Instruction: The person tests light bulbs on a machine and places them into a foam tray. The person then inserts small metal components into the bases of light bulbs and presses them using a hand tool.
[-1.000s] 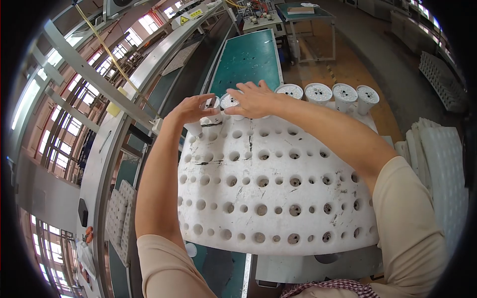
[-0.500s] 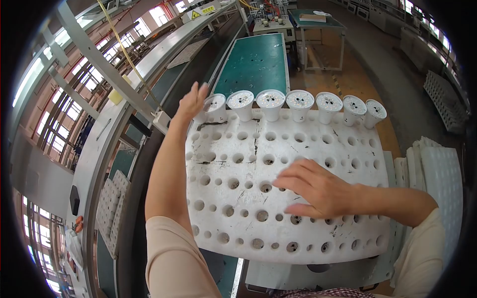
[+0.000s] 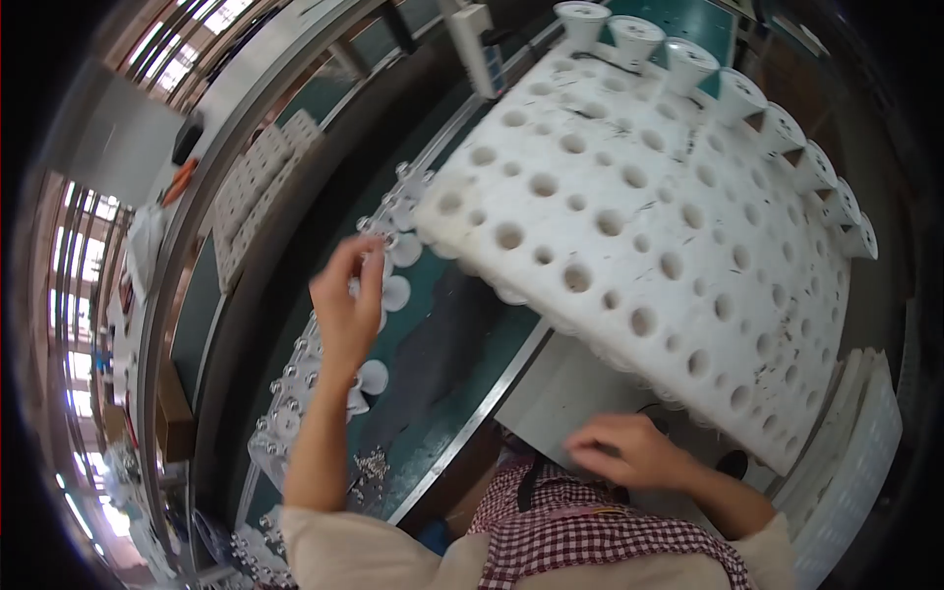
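My left hand (image 3: 346, 305) is over a row of white cup-shaped pieces with shiny round metal ends (image 3: 395, 292). Its thumb and fingertips come together by one of the metal ends; what they pinch is hidden. My right hand (image 3: 634, 450) hangs in front of my body, below the near edge of the foam board, with thumb and loosely curled fingers apart and nothing in them. The white foam board (image 3: 590, 251) has rows of large and small round holes. Along its far edge several white cups (image 3: 691, 61) stand in holes, wide ends up.
Small metal parts (image 3: 371, 465) lie scattered on the green surface (image 3: 457, 393) at the left. Further left are a rail-edged bench with orange-handled tools (image 3: 178, 182) and holed foam trays (image 3: 258, 192). Foam boards (image 3: 854, 452) are stacked at the right.
My view has turned down and left. My left hand has left the far row of cups for the pieces on the left. My right hand has moved from above the board toward my body.
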Available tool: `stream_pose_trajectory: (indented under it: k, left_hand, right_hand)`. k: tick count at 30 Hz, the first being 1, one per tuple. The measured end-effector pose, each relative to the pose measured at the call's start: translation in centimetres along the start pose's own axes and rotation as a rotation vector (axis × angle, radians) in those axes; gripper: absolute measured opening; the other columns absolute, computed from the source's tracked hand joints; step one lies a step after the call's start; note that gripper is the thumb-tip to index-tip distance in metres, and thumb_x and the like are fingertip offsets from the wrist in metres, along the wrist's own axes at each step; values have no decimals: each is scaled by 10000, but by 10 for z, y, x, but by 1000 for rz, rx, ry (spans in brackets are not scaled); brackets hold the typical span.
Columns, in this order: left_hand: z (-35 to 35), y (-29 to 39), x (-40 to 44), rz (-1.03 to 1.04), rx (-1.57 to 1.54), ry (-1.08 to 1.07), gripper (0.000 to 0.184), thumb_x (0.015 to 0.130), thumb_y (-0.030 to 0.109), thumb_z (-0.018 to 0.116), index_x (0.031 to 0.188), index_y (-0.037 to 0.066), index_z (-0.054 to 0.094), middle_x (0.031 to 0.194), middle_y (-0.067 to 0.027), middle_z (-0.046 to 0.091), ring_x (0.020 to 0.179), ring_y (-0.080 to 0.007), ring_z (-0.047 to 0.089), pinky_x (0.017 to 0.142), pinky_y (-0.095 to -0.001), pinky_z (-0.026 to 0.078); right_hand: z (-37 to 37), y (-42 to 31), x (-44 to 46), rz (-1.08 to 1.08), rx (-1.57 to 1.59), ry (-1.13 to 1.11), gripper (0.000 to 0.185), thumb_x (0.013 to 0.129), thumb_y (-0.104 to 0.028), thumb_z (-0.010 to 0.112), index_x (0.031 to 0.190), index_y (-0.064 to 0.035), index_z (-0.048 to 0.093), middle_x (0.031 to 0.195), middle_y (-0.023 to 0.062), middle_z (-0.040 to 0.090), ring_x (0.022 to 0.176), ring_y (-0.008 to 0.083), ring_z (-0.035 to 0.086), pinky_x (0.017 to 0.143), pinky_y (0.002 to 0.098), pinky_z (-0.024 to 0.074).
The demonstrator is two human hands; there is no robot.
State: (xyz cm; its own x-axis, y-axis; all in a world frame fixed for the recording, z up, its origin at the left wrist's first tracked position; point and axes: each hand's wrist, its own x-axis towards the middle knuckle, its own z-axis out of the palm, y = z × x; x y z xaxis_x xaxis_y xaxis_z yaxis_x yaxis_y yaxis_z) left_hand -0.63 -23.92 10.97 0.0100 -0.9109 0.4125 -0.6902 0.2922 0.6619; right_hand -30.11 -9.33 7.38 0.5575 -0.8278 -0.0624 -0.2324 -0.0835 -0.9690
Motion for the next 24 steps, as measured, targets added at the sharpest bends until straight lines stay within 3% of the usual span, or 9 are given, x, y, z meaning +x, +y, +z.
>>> stream_pose_trajectory:
  k: [3,4,8,9,11,15,20,22,24]
  left_hand:
    - [-23,-44,-106,-348,225,-5,169,819,64,567,977,16,600,675,-100,573,597,-173,551,583,-287,431]
    - [-27,-64,-140,-312,318,-15,206,808,80,579,1011,44,596,642,-62,511,561,-129,482,547,-261,408]
    - [-21,-98,-203,-492,466,-123,508,756,200,662,1221,111,479,1087,-235,510,865,-350,570,761,-405,464]
    - [-14,-109,-208,-499,468,-119,508,756,200,662,1221,111,479,1087,-235,510,865,-350,570,761,-405,464]
    - [-2,-130,-206,-473,557,-130,611,759,225,651,1301,150,380,1244,-331,330,1008,-482,493,814,-458,453]
    - [2,-136,-193,-654,461,-223,719,747,227,658,1357,182,279,1312,-368,201,1088,-522,426,822,-473,451]
    - [-7,-138,-184,-639,351,-250,720,740,217,673,1356,179,303,1325,-371,201,1141,-503,394,911,-463,398]
    - [-4,-146,-181,-593,322,-271,728,736,209,678,1358,185,302,1325,-372,204,1140,-501,397,915,-463,395]
    - [1,-159,-179,-486,437,-226,741,729,205,679,1358,213,287,1311,-362,231,1024,-504,491,829,-478,451]
  right_hand:
    - [41,34,72,-118,-97,9,245,813,-173,594,1033,-63,602,969,151,580,889,291,566,786,352,461]
    - [55,42,100,-174,-169,19,280,808,-189,597,1072,-93,589,1029,174,545,936,318,538,809,370,447]
    - [107,76,218,-326,-505,67,370,783,-261,617,1145,-197,566,1173,240,429,1018,418,448,877,472,387]
    - [118,82,245,-314,-579,55,367,784,-280,616,1144,-230,570,1201,226,416,1063,396,425,869,475,376]
    - [137,85,286,-272,-678,37,370,778,-304,618,1141,-251,573,1195,213,422,1077,381,414,867,480,363]
    - [158,103,326,-257,-938,65,383,759,-384,621,1129,-294,578,1161,169,446,1102,336,388,864,492,320]
    - [145,83,289,-201,-870,31,367,744,-411,637,1075,-267,572,1105,151,487,1067,323,422,885,472,322]
    - [142,74,249,52,-465,66,364,757,-402,639,1058,-215,556,1072,162,495,992,329,467,867,430,359]
    - [132,85,202,18,-238,49,360,767,-373,644,1048,-174,540,1018,166,499,929,327,494,837,381,398]
